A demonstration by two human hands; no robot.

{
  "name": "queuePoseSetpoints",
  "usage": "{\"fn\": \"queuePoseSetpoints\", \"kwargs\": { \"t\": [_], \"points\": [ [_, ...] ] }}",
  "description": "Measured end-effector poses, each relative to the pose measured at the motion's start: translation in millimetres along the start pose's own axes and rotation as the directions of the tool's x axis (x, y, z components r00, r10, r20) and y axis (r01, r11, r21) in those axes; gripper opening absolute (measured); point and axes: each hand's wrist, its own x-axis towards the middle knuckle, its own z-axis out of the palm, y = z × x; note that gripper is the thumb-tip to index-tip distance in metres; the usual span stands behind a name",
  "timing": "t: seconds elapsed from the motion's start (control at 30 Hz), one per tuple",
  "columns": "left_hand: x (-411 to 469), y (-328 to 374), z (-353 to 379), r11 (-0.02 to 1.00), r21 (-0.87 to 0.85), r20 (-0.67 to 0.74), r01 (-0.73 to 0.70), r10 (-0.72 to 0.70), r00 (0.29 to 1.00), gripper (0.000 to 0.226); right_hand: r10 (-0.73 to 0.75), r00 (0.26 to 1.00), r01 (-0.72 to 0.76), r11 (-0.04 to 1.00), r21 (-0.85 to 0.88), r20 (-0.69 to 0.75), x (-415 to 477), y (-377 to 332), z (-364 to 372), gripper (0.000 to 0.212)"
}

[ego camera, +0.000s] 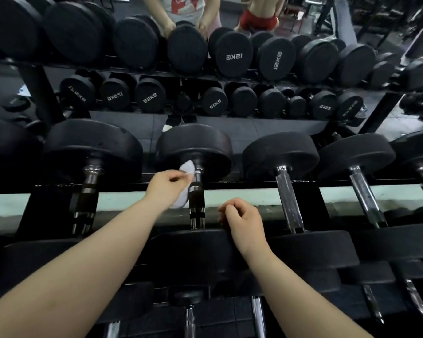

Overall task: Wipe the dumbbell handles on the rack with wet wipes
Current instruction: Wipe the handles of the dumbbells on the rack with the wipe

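Note:
A row of black dumbbells lies on the rack's top tier in front of a mirror. My left hand grips a white wet wipe and holds it against the left side of the middle dumbbell's handle, close to the far weight head. My right hand hovers to the right of that handle, above the near weight head, fingers loosely curled and holding nothing.
More dumbbells sit left and right of the one being wiped, with chrome handles on a lower tier. The mirror behind reflects the rack, labelled weights and two people.

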Motion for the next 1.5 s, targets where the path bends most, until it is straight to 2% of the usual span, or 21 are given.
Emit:
{"fn": "queuePoseSetpoints", "kwargs": {
  "t": [0.07, 0.17, 0.23, 0.4, 0.53, 0.63, 0.73, 0.83, 0.9, 0.97, 1.03, 1.1, 1.17, 1.27, 1.33, 1.37, 1.43, 1.47, 1.5],
  "points": [
    [2.3, -1.1, 5.3, 0.994, -0.077, 0.062, 0.077, -0.072, 0.995, 0.029, 0.003, 1.000, -0.003, 1.000, -0.015, 0.006, -0.1, -0.2, 0.0, 0.031],
    [5.3, -9.5, 9.1, 0.990, -0.082, 0.051, 0.114, -0.110, 0.993, 0.015, 0.004, 1.000, -0.004, 1.000, -0.019, 0.000, -0.7, -0.6, 0.2, 0.032],
    [4.8, -17.0, 8.4, 0.991, -0.074, 0.044, 0.111, -0.108, 0.993, 0.019, 0.010, 1.000, -0.010, 1.000, -0.019, -0.003, -1.7, -1.4, 0.0, 0.032],
    [-14.0, -23.9, 3.2, 0.987, 0.136, 0.172, 0.081, -0.105, 0.980, 0.027, 0.016, 1.000, -0.016, 1.000, -0.021, -0.007, -2.7, -2.7, -0.5, 0.031],
    [-2.4, -19.6, 7.1, 0.999, -0.006, 0.050, 0.049, -0.048, 0.998, 0.018, 0.019, 1.000, -0.019, 1.000, -0.018, -0.001, -2.7, -3.8, 0.0, 0.031],
    [7.4, -15.6, 8.3, 1.000, -0.005, 0.014, 0.006, -0.006, 1.000, 0.031, 0.022, 1.000, -0.022, 1.000, -0.017, -0.004, -2.0, -3.1, 0.0, 0.032],
    [2.2, -22.3, 4.4, 1.000, 0.015, 0.112, 0.002, -0.003, 0.994, 0.033, 0.003, 1.000, -0.003, 1.000, -0.020, -0.006, -1.2, -2.5, -0.1, 0.032],
    [-8.4, -30.9, 0.0, 0.985, 0.171, 0.232, -0.037, -0.004, 0.973, 0.035, 0.008, 1.000, -0.008, 1.000, -0.022, 0.006, -1.2, -3.2, -0.3, 0.032],
    [-9.7, -27.8, -0.4, 0.971, 0.222, 0.224, -0.087, 0.036, 0.974, 0.035, 0.015, 1.000, -0.015, 1.000, -0.012, 0.015, -0.9, -3.4, -0.5, 0.031],
    [-5.4, -22.8, 1.5, 0.986, 0.131, 0.128, -0.107, 0.091, 0.988, 0.034, 0.018, 1.000, -0.017, 1.000, -0.012, 0.012, -0.3, -3.2, 0.1, 0.031],
    [-2.0, -18.1, 6.2, 0.997, 0.000, 0.022, -0.073, 0.073, 0.997, 0.033, 0.019, 1.000, -0.019, 1.000, -0.014, 0.001, 0.1, -2.7, 0.6, 0.030],
    [-1.7, -20.6, 10.7, 0.996, -0.078, -0.013, -0.043, 0.043, 0.999, 0.031, 0.021, 1.000, -0.021, 1.000, -0.012, -0.005, -0.1, -2.5, 1.0, 0.031],
    [-4.7, -23.6, 7.3, 0.997, -0.070, 0.032, -0.032, 0.034, 0.999, 0.031, 0.021, 1.000, -0.021, 1.000, -0.005, -0.010, -0.5, -2.1, 1.1, 0.031],
    [-10.5, -26.9, 0.2, 0.996, 0.079, 0.152, -0.035, 0.022, 0.988, 0.031, 0.024, 1.000, -0.024, 1.000, -0.007, -0.009, -1.3, -3.1, 0.7, 0.031],
    [-12.1, -30.0, 0.8, 0.999, -0.028, 0.141, 0.039, -0.035, 0.989, 0.027, 0.027, 1.000, -0.027, 1.000, -0.005, -0.003, -1.3, -3.3, 0.4, 0.031],
    [-12.7, -28.8, 2.0, 0.973, -0.192, 0.141, 0.125, -0.099, 0.985, 0.024, 0.027, 1.000, -0.027, 1.000, -0.003, -0.001, -1.1, -3.4, 0.5, 0.032],
    [-11.9, -22.2, 3.0, 0.795, -0.503, 0.269, 0.338, -0.228, 0.936, 0.014, 0.027, 1.000, -0.027, 1.000, 0.001, 0.003, -0.9, -3.4, 0.3, 0.033],
    [-8.7, -20.8, 2.8, 0.721, -0.563, 0.327, 0.404, -0.254, 0.910, 0.014, 0.028, 1.000, -0.028, 1.000, 0.002, 0.007, -0.5, -3.3, 0.2, 0.033],
    [-4.1, -19.9, 3.7, 0.709, -0.555, 0.365, 0.435, -0.263, 0.893, 0.018, 0.032, 0.999, -0.032, 0.999, 0.003, 0.012, -0.2, -3.1, 0.0, 0.032]
  ]
}}
